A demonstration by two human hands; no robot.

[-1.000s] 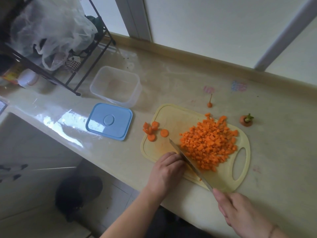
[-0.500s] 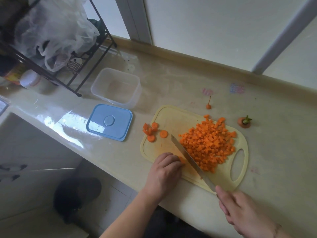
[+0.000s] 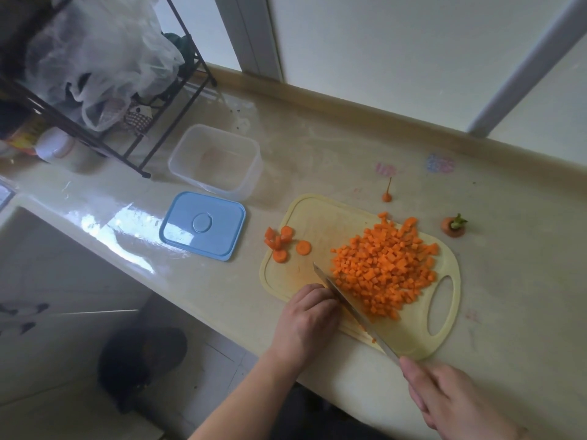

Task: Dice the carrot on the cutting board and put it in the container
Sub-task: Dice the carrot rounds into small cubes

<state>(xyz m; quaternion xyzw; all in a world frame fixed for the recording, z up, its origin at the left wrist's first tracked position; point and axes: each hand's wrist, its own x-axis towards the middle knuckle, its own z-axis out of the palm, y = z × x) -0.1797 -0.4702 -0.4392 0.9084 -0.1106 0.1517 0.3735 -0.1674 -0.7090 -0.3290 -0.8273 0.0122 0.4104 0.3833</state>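
- Head view: a yellow cutting board (image 3: 317, 217) lies on the bench (image 3: 508, 281), its handle hole at the right end.
- A heap of diced carrot (image 3: 384, 268) covers the right half of the board; a few round carrot slices (image 3: 282, 242) sit at its far left corner, partly over the edge.
- The right hand (image 3: 451, 404) grasps the handle of a knife (image 3: 346, 304), whose blade slants across the near side of the board with its tip pointing far-left, beside the heap.
- The left hand (image 3: 306, 322) rests on the near left of the board with fingers curled, knuckles against the blade; what lies under them I cannot tell.
- A clear container (image 3: 216, 161) stands open, far left of the board, with its blue lid (image 3: 203, 225) flat on the bench just nearer.
- A carrot top (image 3: 454, 225) and a carrot tip (image 3: 387, 195) lie on the bench beyond the board.
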